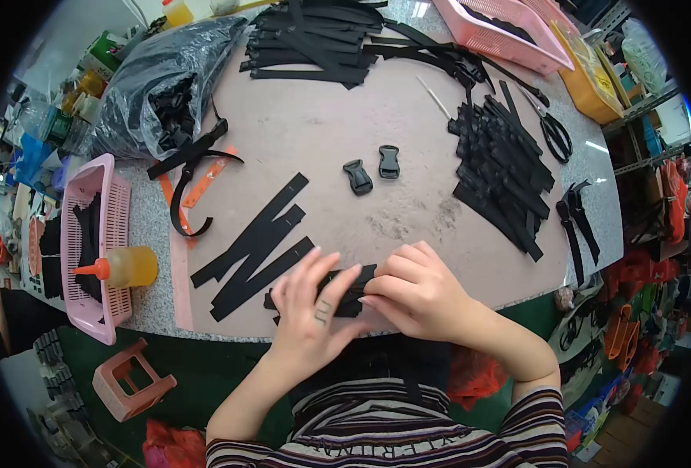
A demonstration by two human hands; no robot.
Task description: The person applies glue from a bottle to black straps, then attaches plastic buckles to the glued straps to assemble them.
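Black webbing (369,274) is held at the near edge of the desk (314,148), midway along it. Its end is pinched in a narrow grip by the right hand (419,292); the left hand (308,312) is spread wide over the pieces, its fingers parted. Beyond the hands, a smudged stretch of surface reaches to 2 black buckles (358,178), set apart from each other near the middle. It is bounded on the left by flat black strips (256,246), on the right by a strap pile (505,171) and towards the far edge by stacked straps (306,43). Scissors (557,139) are laid near the right edge. A dark mark is seen on the left hand; the shirt's lettering is only partly legible. The webbing is matt, flat and partly covered by the fingers.
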